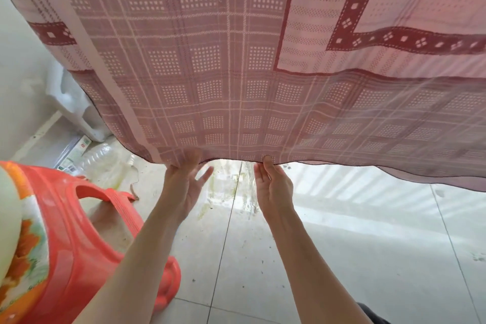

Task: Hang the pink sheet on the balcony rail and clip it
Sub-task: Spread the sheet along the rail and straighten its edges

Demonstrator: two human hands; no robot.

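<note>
The sheet (236, 60) hung across the whole upper view, thin and pink, woven with a plaid of pale lines and squares of small white dots. Dark red bands with white diamonds crossed its right part and left edge. Light shone through it, and a second layer showed through on the lower right. Its dark-stitched hem sagged low in the middle. The left hand (184, 181) pinched that hem with its upper fingers, the other fingers spread loose. The right hand (273, 184) pinched the hem just beside it. Below lay a pale tiled floor (263, 258) with stains. A red plastic chair (86, 244) stood at the left, flowered cloth (29, 258) on it, with clear plastic litter (105, 163) beyond.
</note>
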